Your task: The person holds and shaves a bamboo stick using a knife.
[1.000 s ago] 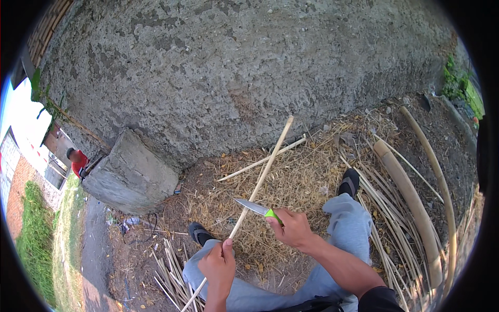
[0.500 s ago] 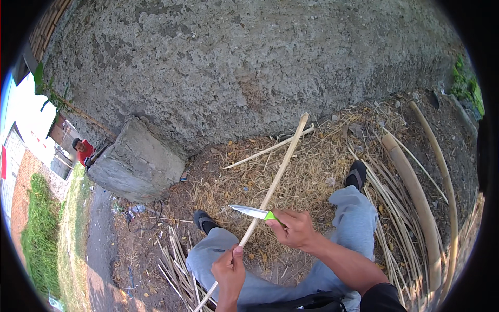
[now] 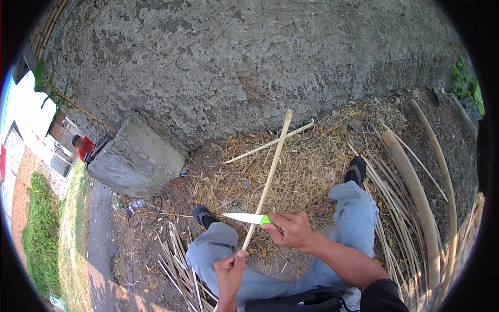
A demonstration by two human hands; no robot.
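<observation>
Green-handled knife in right hand, forearm slanting; left hand gripping strip.

A rough grey wall rises before me; at my left stands a concrete block, beyond it green grass and a path.

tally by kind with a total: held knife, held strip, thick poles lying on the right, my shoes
Knife in right hand: 1
Pale strip in left hand: 1
Thick poles on the right: 2
Shoes: 2
Total: 6
</observation>
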